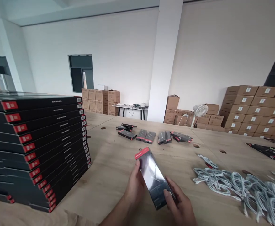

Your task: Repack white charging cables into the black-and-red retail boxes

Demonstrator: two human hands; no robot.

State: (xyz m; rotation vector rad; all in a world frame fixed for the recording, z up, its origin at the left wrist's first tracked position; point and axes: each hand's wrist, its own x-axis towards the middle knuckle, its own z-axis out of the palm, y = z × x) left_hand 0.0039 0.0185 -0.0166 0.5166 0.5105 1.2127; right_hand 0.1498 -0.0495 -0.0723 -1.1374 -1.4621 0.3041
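"Where's the box (pixel 153 178)?"

"From my screen, tilted over the tabletop (pixel 104 179), red end away from me. My left hand (pixel 135 180) pinches the left edge near that end; my right hand (pixel 180 201) clasps the near end, thumb on the glossy face."

"How would you handle it?"

"I'd grip lightly by the edges, thumb off the face, to avoid smudges or dents."
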